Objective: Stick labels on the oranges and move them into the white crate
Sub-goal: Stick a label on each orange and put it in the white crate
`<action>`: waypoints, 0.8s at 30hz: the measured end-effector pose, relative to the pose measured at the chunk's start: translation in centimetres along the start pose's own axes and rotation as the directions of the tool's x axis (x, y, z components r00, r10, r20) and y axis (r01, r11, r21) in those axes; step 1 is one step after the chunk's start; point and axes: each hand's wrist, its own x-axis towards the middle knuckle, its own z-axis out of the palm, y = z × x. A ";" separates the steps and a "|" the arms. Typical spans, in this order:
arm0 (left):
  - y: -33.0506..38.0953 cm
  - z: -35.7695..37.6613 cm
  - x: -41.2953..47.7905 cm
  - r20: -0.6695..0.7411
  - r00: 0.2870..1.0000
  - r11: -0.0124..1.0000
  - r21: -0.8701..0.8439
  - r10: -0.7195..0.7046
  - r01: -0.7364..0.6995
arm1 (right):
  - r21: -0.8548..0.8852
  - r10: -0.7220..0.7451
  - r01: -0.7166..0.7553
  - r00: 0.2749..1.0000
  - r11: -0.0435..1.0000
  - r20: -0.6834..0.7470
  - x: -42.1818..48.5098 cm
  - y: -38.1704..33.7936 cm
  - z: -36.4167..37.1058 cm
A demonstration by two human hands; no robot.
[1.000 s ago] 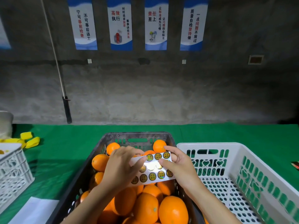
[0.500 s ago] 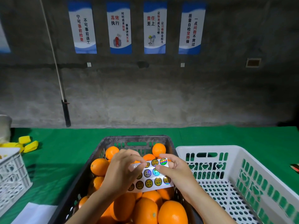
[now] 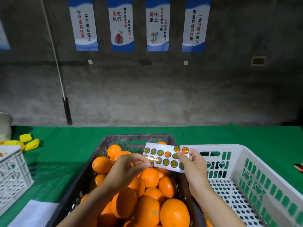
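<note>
Label sheet pinched both ends, above oranges

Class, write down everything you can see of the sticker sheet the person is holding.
The sticker sheet is a glossy white rectangular backing carrying two rows of round, shiny holographic labels in gold, green and orange. It is held slightly tilted above the oranges in the dark crate. The right hand pinches its right end; the left hand pinches its lower left corner.

We could not read print on the label sheet; the left hand covered its lower left corner. The frame edge truncated the white crate.
</note>
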 end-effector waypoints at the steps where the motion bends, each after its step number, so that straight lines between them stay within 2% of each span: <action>1: -0.1 0.0 0.1 0.027 0.999 0.999 0.030 -0.018 0.017 | 0.002 -0.004 0.004 0.999 1.000 -0.033 0.1 0.0 -0.1; 3: -0.7 -0.1 0.3 0.018 0.997 0.991 0.119 -0.070 0.067 | -0.013 -0.011 0.010 0.997 1.000 -0.075 0.3 0.1 -0.2; 5: -1.6 -0.4 0.3 -0.049 0.991 0.977 0.167 -0.125 0.132 | -0.027 -0.013 0.011 0.996 1.000 -0.092 0.4 0.3 -0.3; 8: -2.8 -1.0 0.2 -0.161 0.960 0.953 0.162 -0.230 0.256 | -0.029 -0.012 0.009 0.994 1.000 -0.105 0.5 0.3 -0.4; 11: -3.0 -1.1 0.4 -0.212 0.925 0.922 0.161 -0.315 0.351 | -0.025 -0.014 0.011 0.994 1.000 -0.107 0.5 0.2 -0.4; 17: -3.6 -2.0 0.5 -0.248 0.919 0.871 0.318 -0.305 0.375 | -0.033 -0.017 0.013 0.995 0.999 -0.101 0.4 0.2 -0.3; 24: -4.2 -1.5 0.3 -0.279 0.928 0.908 0.269 -0.246 0.321 | -0.063 -0.030 0.024 0.995 0.998 -0.093 0.5 0.4 -0.5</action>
